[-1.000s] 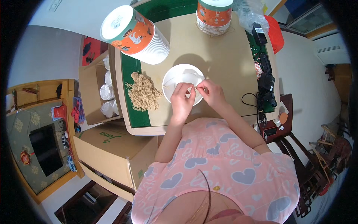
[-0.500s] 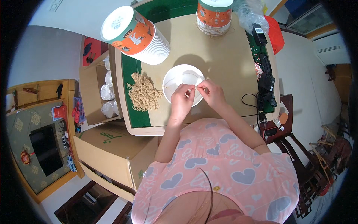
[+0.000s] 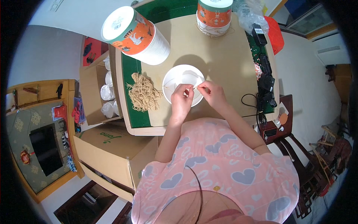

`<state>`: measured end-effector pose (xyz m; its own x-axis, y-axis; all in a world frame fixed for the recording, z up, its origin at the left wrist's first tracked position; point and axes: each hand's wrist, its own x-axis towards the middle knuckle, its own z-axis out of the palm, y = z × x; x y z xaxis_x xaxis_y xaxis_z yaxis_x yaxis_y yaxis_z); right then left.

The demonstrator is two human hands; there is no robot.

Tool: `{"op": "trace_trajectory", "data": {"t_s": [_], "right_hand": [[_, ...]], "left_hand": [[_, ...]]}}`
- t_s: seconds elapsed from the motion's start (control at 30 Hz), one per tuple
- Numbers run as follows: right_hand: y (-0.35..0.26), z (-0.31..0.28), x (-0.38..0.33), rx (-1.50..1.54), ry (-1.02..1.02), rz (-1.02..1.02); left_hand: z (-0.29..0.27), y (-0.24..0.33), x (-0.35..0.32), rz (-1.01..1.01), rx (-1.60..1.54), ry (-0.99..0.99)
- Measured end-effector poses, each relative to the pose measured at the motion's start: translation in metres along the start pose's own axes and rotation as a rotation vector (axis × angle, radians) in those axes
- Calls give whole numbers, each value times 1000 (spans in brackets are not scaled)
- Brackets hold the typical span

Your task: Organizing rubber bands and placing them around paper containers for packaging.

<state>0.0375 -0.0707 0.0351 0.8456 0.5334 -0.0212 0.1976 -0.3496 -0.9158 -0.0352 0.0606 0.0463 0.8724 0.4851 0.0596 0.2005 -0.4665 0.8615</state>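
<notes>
A white paper bucket [image 3: 179, 71] stands mouth up at the near middle of the table. Over its right side, my left hand [image 3: 182, 98] and my right hand [image 3: 212, 95] meet fingertip to fingertip, both closed in a pinch. A thin beige cord seems to run between them, though the fingers cover most of it. Another bit of cord [image 3: 164, 87] pokes out at the bucket's left rim. Left of the bucket lies a tangled heap of beige cord [image 3: 143, 93].
A tall tilted stack of orange patterned buckets [image 3: 138, 37] stands at the far left; a shorter stack [image 3: 214, 18] with cord around it is at the back. Black adapters and cables [image 3: 266, 86] line the right edge. Cardboard boxes [image 3: 112, 145] stand left of the table.
Both hands stay pinched over the bucket's right side, with only a slight shift of the fingertips. The bucket and cord heap stay in place.
</notes>
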Motion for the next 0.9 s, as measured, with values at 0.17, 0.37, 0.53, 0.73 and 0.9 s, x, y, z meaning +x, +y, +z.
{"op": "trace_trajectory", "data": {"t_s": [0.17, 0.37, 0.53, 0.73, 0.9], "right_hand": [[5, 2, 0, 73, 32, 53], [-1, 1, 1, 51, 54, 27], [-1, 2, -2, 59, 52, -12], [-7, 0, -2, 47, 65, -27], [-8, 0, 0, 4, 78, -84]], "left_hand": [[2, 10, 1, -64, -162, 72], [3, -2, 3, 112, -64, 3], [5, 0, 4, 57, -67, 19], [6, -1, 6, 19, -48, -4], [3, 2, 5, 15, -59, -3]]}}
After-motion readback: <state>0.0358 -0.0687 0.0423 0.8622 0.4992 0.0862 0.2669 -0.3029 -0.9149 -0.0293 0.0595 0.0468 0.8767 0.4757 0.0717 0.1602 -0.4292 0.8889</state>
